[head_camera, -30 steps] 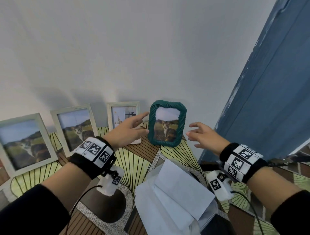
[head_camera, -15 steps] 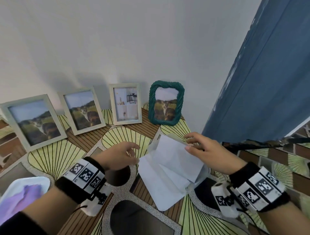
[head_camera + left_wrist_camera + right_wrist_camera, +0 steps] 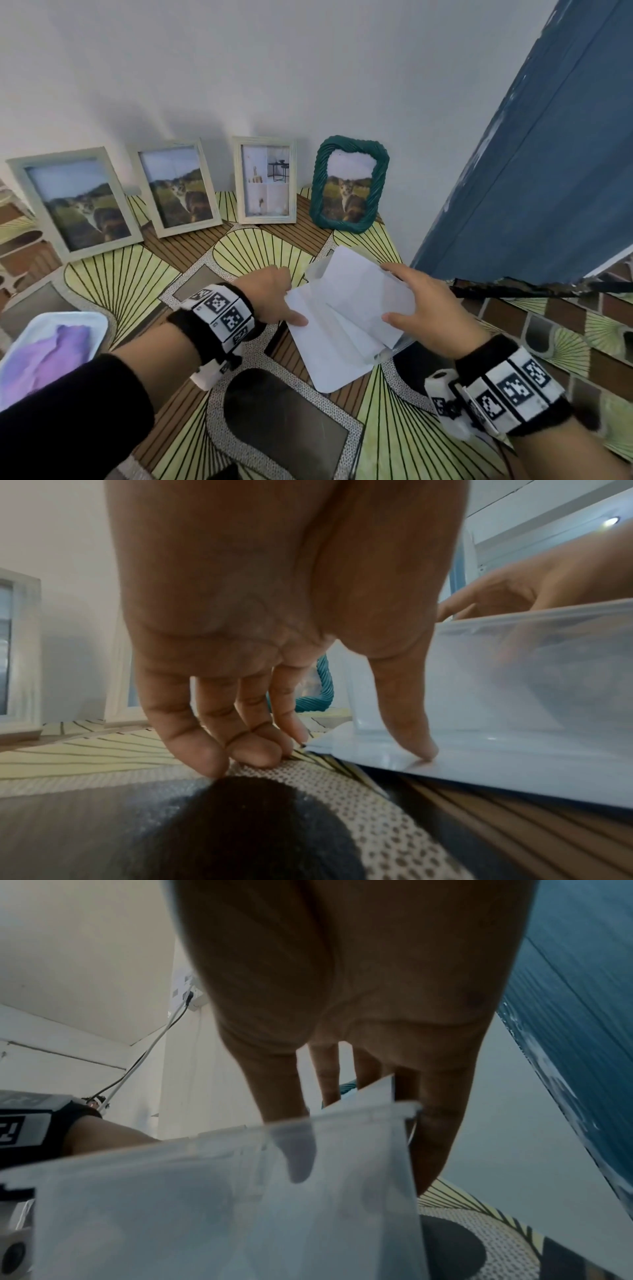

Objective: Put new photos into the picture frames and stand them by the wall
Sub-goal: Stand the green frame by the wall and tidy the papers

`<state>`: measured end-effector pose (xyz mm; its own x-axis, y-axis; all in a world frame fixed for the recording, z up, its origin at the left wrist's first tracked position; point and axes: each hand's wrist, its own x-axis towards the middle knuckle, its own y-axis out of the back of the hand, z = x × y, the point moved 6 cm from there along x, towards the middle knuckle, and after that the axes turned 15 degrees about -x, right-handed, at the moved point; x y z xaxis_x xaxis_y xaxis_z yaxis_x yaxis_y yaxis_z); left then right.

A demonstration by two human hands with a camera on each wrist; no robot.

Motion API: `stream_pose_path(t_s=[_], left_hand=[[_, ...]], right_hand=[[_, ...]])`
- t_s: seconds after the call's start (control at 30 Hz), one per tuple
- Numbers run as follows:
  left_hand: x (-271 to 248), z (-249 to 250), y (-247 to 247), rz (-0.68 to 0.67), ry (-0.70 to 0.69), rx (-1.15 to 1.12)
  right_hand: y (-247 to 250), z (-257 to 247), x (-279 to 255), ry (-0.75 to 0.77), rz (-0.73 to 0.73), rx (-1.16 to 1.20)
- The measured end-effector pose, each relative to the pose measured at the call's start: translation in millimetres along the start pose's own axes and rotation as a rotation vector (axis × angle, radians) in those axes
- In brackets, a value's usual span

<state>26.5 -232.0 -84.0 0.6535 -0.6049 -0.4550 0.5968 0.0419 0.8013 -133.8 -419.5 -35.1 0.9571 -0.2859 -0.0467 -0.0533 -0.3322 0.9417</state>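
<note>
Four frames stand against the wall: two pale frames with a cat photo, a white frame with an interior print, and a teal rope frame with a cat photo. In front of them a white translucent pouch of sheets lies on the table. My left hand presses its thumb on the pouch's left edge, its other fingertips resting on the cloth. My right hand grips the pouch's raised upper layers, thumb on the near side, fingers at the far edge.
A white tray holding a purple cloth sits at the lower left. A blue curtain hangs close on the right, past the table's edge. A patterned cloth covers the table.
Both hands left the teal frame standing by the wall and drew back to the pouch. The right hand took hold of it first, then the left thumb came down on its edge.
</note>
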Motion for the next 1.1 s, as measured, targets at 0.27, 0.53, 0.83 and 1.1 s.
stream_pose_path(t_s=[0.27, 0.53, 0.83, 1.1], left_hand=[[6, 7, 0, 0.025, 0.017, -0.044], [6, 11, -1, 0.022, 0.017, -0.089], [5, 12, -1, 0.027, 0.036, -0.167], [0, 7, 3, 0.031, 0.015, -0.273]], right_hand=[[-9, 6, -1, -0.02, 0.066, -0.07], [-9, 3, -6, -0.042, 0.166, -0.075], [-10, 7, -10, -0.037, 0.2, -0.045], [-5, 9, -15, -0.049, 0.231, -0.03]])
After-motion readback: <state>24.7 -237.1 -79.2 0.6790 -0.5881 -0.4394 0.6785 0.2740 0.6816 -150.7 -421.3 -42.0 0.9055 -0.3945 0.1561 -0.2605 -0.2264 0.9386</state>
